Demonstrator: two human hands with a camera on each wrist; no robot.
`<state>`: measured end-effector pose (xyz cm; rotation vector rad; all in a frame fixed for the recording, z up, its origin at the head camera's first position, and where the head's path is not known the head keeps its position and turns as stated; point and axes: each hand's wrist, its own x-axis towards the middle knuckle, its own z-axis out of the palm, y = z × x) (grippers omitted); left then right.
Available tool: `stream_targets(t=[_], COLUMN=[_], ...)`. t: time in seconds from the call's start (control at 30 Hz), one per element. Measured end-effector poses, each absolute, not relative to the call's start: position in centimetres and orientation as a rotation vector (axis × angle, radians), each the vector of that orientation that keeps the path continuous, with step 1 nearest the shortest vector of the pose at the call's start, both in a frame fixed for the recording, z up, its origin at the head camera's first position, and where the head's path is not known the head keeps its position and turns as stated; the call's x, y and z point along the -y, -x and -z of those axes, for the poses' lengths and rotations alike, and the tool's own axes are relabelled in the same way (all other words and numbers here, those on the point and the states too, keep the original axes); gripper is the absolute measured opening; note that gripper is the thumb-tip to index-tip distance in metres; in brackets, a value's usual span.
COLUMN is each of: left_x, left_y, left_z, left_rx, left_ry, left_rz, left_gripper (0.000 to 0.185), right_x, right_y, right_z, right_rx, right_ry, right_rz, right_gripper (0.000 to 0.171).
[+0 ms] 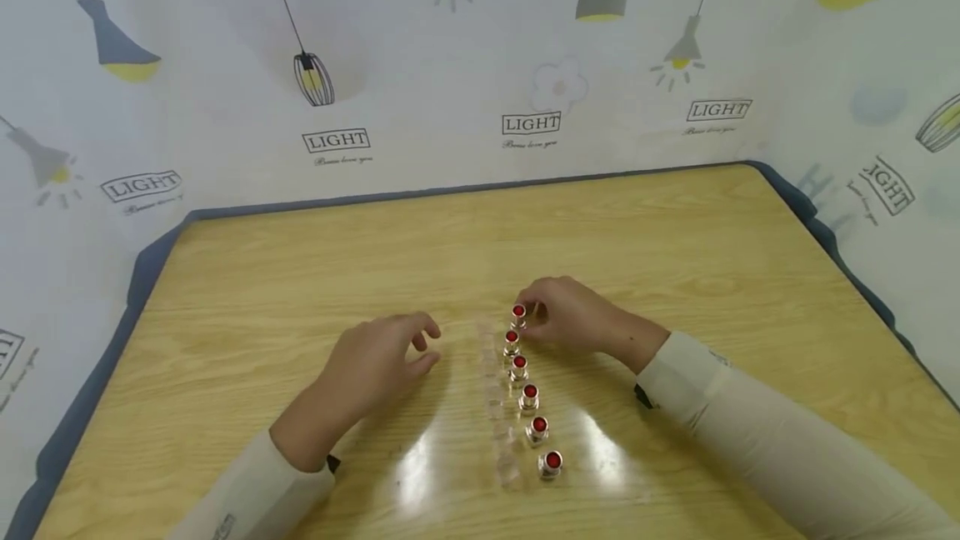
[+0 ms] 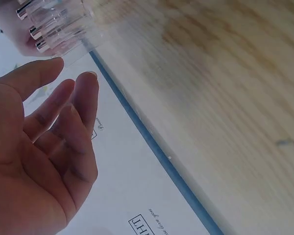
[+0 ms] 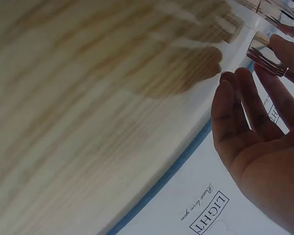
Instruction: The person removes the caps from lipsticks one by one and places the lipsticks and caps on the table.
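Observation:
Several lipsticks [image 1: 529, 397], short metallic tubes with red tops, stand upright in a line running toward me. My right hand [image 1: 573, 315] pinches the farthest lipstick [image 1: 518, 315] between thumb and index finger. In the right wrist view, this shiny tube [image 3: 266, 56] sits between those two fingertips, with the other fingers loosely bent. Left of the line is a row of clear plastic pieces [image 1: 507, 467], faint against the wood. My left hand [image 1: 378, 361] hovers left of the clear row with relaxed, slightly bent fingers and holds nothing. The left wrist view shows more metallic tubes [image 2: 41, 45] beyond its fingertips.
The wood-grain table [image 1: 300, 273] has a dark blue edging [image 1: 465, 187] at its back and sides. Behind it rises a pale wall covering [image 1: 435, 107] printed with lamps and lettering. Bright reflections lie on the tabletop on both sides of the line.

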<state>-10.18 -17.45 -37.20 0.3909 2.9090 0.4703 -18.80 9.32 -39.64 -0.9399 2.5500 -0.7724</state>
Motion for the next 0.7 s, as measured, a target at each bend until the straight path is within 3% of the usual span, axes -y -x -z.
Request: stream_targets(t=[0.53, 0.6, 0.7], left_x=[17.6, 17.5, 17.4], left_y=[9.6, 9.5, 9.3], left_z=[36.8, 36.8, 36.7], left_rx=[-2.945, -2.942, -2.96], left_ry=[-0.389, -0.387, -0.402], left_rz=[-0.474, -0.483, -0.486], left_gripper=[0.018, 0.019, 0.021], right_x=[-8.6, -8.6, -8.9], right_y=[18.0, 17.9, 17.6], right_z=[40.4, 40.3, 40.0], right_rx=[-2.554, -2.56, -2.594], right_ry=[1.029, 1.019, 0.961], right_rz=[0.735, 0.691, 0.595], right_gripper=[0.004, 0.005, 0.02])
